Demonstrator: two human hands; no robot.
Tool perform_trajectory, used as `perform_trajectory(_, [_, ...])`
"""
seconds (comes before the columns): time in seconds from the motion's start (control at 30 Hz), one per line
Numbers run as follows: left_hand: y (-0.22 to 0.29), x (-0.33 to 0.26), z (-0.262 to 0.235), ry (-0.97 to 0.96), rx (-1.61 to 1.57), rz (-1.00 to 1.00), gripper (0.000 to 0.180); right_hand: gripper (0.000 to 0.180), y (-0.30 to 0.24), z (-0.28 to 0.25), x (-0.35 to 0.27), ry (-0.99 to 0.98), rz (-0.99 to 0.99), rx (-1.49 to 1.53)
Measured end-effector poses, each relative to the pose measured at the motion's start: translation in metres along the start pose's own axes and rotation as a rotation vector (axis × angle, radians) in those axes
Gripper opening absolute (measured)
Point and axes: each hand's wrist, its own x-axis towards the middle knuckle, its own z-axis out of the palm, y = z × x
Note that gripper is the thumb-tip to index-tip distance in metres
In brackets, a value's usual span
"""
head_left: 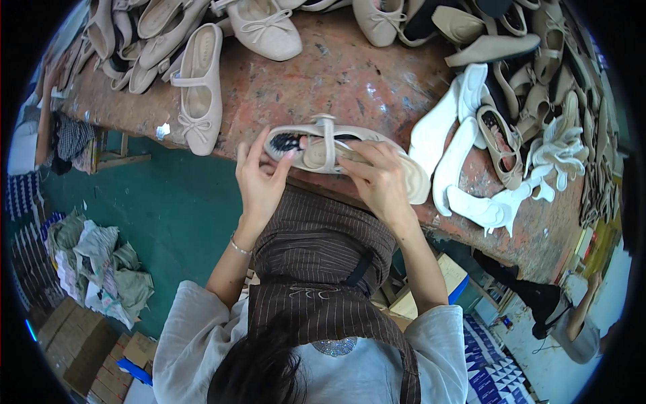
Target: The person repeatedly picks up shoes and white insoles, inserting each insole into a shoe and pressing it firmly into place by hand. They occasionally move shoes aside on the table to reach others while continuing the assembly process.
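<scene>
A beige strapped flat shoe (274,151) lies sideways in front of me at the table's near edge. Its heel end, where a dark patterned inside shows, is gripped by my left hand (259,178), thumb and fingers on either side. Under the strap lies a beige insole (316,157), partly inside the shoe. My right hand (380,175) closes its fingers on that insole and covers much of the shoe's front. A pale, rounded insole-like piece (416,180) shows beside my right hand; its link to the held insole is hidden.
Beside my right hand lie several white insoles (461,158) on the stained table (282,94). A finished-looking beige shoe with a bow (200,87) stands left, and more shoes (266,27) crowd the far edge. Cloth bundles (101,262) lie on the green floor. Other people are at both sides.
</scene>
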Motion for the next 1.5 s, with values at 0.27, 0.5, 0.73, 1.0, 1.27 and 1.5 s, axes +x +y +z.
perform_trajectory(0.27, [-0.023,0.021,0.005,-0.052,-0.370,-0.111,0.055,0.020,-0.006,0.034,0.030,0.080,0.069,0.163])
perform_trajectory(0.5, [-0.025,0.027,0.002,-0.083,-0.351,-0.109,0.050,0.015,-0.011,0.057,0.045,0.059,0.099,0.237])
perform_trajectory(0.73, [-0.024,0.030,0.006,-0.030,-0.357,-0.160,0.041,0.018,-0.011,0.061,0.047,0.036,0.061,0.195])
perform_trajectory(1.0, [-0.025,0.037,0.007,-0.027,-0.225,-0.269,0.033,0.023,-0.005,0.059,0.042,-0.088,-0.095,0.034])
perform_trajectory(1.27, [-0.026,0.048,-0.001,-0.119,-0.070,-0.204,0.007,0.050,0.008,0.042,0.060,-0.613,-0.290,0.010])
perform_trajectory(1.5, [-0.019,0.066,-0.010,-0.139,0.284,0.181,0.011,0.033,-0.021,0.032,0.066,-0.590,-0.169,-0.152])
